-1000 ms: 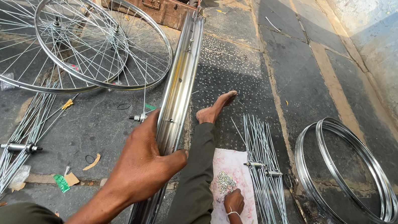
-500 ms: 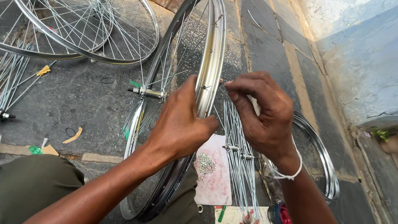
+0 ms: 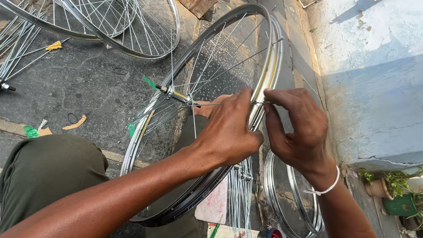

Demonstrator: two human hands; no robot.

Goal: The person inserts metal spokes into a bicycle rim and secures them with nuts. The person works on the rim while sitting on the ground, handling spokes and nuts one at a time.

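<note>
— Chrome is the rim (image 3: pixel 269 63), yes? Where does it stand?

— It stands tilted over the person's lap, above the dark pavement (image 3: pixel 84 86). Its hub (image 3: pixel 173 92) is in the middle, and thin spokes (image 3: pixel 221 64) run from it to the rim.

— What does the left hand (image 3: pixel 229 133) do?

— It grips the rim at its right side, fingers curled around the metal, thumb near the edge.

— And the right hand (image 3: pixel 299 130)?

— Its thumb and first finger are pressed together on a small thing at the rim, just beside the left hand. It is too small; I cannot tell what it is.

— What lies around?

— Two built wheels (image 3: pixel 119 22) lie near the far edge of the pavement. Bare rims (image 3: pixel 291 200) and a bundle of loose spokes (image 3: pixel 239 191) lie under the hands, near a white wall (image 3: pixel 388 70).
</note>
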